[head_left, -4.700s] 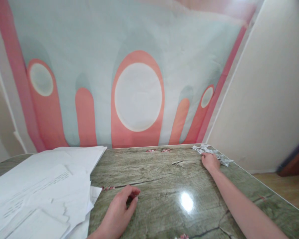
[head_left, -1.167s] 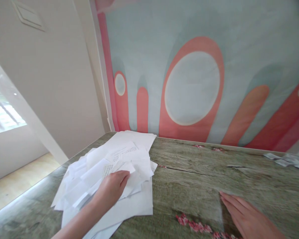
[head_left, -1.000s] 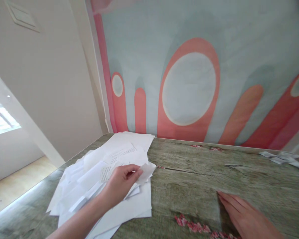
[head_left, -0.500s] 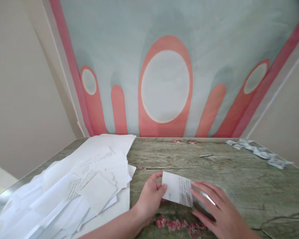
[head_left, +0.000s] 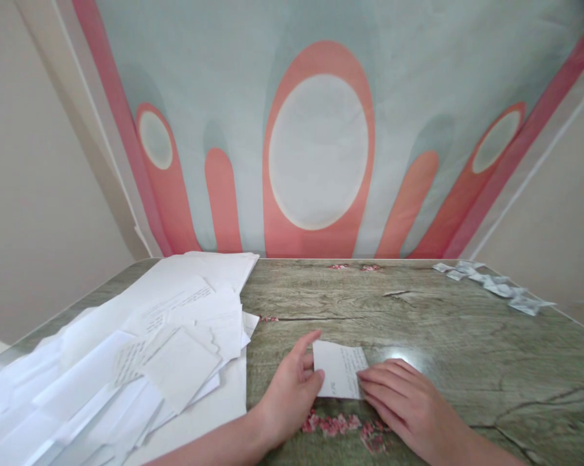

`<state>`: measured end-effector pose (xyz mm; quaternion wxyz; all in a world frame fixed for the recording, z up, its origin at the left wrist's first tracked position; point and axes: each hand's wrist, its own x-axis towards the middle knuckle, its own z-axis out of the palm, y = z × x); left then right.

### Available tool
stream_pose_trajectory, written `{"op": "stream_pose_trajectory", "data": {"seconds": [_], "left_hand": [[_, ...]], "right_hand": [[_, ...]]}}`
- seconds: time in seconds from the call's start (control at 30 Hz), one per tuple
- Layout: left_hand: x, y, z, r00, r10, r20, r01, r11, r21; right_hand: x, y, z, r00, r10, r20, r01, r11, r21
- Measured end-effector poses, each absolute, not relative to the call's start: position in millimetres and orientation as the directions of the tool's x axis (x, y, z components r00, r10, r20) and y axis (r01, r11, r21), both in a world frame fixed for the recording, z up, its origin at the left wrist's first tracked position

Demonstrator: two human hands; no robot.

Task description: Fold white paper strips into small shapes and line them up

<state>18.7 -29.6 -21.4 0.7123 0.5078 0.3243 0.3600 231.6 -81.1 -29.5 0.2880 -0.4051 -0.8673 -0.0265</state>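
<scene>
A small piece of white paper with lines of writing along its right part is between my two hands, just above or on the table. My left hand grips its left edge, thumb on the front, index finger raised off the top corner. On the other side, my right hand has its fingers close together over the right edge. The right thumb is hidden.
A big spread of loose white papers, some printed, covers the table's left side. Several small folded papers lie at the far right. The wood-patterned table meets a patterned wall panel at the back.
My right fingers have come together and closed onto the paper's right edge. The paper has turned straighter, and my left index finger has lifted. The view has shifted slightly.
</scene>
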Motion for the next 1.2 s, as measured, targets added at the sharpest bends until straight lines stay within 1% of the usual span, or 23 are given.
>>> {"op": "stream_pose_trajectory", "data": {"seconds": [0.07,0.2,0.37,0.43,0.5,0.57,0.63,0.67,0.73,0.8,0.87,0.93,1.03,1.1,1.2], "left_hand": [[18,-29,-21,0.53,0.84,-0.112,-0.146,0.221,0.964],[18,-30,-17,0.468,0.859,-0.206,0.045,0.209,0.977],[19,-31,-15,0.463,0.84,-0.283,0.083,0.277,0.957],[18,-30,-16,0.471,0.834,-0.289,0.113,0.268,0.957],[16,-29,-15,0.478,0.829,-0.291,0.179,0.232,0.956],[13,-28,-10,0.493,0.821,-0.288,0.299,0.151,0.942],[10,-27,-2,0.52,0.815,-0.255,0.448,-0.005,0.894],[8,-28,3,0.528,0.829,-0.184,0.519,-0.144,0.842],[5,-30,13,0.531,0.847,-0.03,0.628,-0.37,0.684],[3,-32,18,0.566,0.823,0.056,0.652,-0.488,0.579],[3,-34,18,0.586,0.802,0.114,0.64,-0.545,0.542],[4,-35,13,0.612,0.776,0.152,0.607,-0.585,0.538],[6,-34,5,0.655,0.744,0.136,0.571,-0.604,0.555],[6,-32,2,0.663,0.739,0.116,0.57,-0.6,0.562],[6,-30,0,0.649,0.752,0.115,0.584,-0.59,0.558]], "right_hand": [[232,-81,-30,-0.506,0.706,0.495,0.731,0.656,-0.187],[232,-81,-32,-0.505,0.708,0.495,0.736,0.652,-0.182],[232,-80,-29,-0.518,0.663,0.541,0.711,0.685,-0.159],[232,-80,-26,-0.511,0.665,0.544,0.704,0.687,-0.179],[231,-81,-23,-0.502,0.671,0.546,0.694,0.689,-0.208],[231,-81,-22,-0.497,0.686,0.532,0.688,0.685,-0.241],[232,-82,-24,-0.491,0.705,0.512,0.682,0.677,-0.277],[233,-82,-25,-0.488,0.717,0.499,0.682,0.669,-0.295],[234,-83,-28,-0.48,0.736,0.477,0.683,0.655,-0.323],[234,-82,-29,-0.474,0.749,0.463,0.687,0.644,-0.337],[234,-82,-30,-0.468,0.755,0.459,0.692,0.637,-0.341],[233,-82,-29,-0.461,0.751,0.472,0.692,0.638,-0.338],[232,-81,-28,-0.441,0.762,0.474,0.695,0.624,-0.358],[233,-79,-29,-0.411,0.795,0.446,0.699,0.589,-0.406],[236,-75,-32,-0.329,0.863,0.384,0.702,0.496,-0.511]]}}
